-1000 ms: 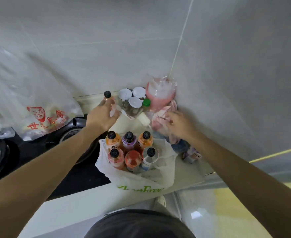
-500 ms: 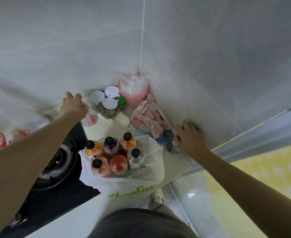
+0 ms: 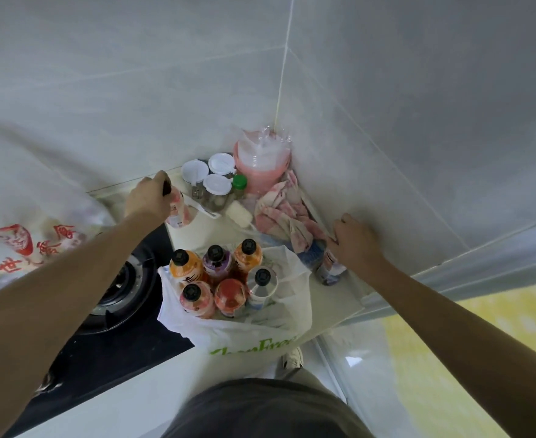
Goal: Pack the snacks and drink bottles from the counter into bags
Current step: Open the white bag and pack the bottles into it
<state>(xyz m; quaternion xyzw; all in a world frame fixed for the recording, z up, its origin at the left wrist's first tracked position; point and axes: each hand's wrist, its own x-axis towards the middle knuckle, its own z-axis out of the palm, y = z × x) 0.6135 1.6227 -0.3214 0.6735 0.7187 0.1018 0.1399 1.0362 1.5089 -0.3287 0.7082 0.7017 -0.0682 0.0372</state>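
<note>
Change noted over the last second: left hand, previously resting on a pink-labelled bottle beside the jar rack, now closed around its neck, black cap just visible above the fingers. Right hand moved off the pink checked cloth and down to a second bottle standing at the right wall, fingers curled over its top; grip appears closed, though palm hides the contact, so firmness cannot be confirmed. View also shifted, corner of the tiled walls now nearer centre.

Meaning for the task, as judged: two remaining loose bottles under collection at once, one per hand; both not yet lifted clear of the counter.

White plastic bag with green lettering standing open on the counter edge, between the two arms. Six bottles upright inside, packed touching: orange, purple and orange in the rear row; pink, red and a clear one in front. Limited free room visible, chiefly on the right side of the bag.

Pose: left forearm extended forward across the black gas hob, wrist pronated, knuckles up. Right forearm extended from lower right, hand pressed close to the wall, back of hand uppermost.

Not part of the pack, as judged: white-lidded jars, green-capped bottle, pink container in the corner. Printed snack bag lying at far left, well apart from the white bag; contents indistinct.
</note>
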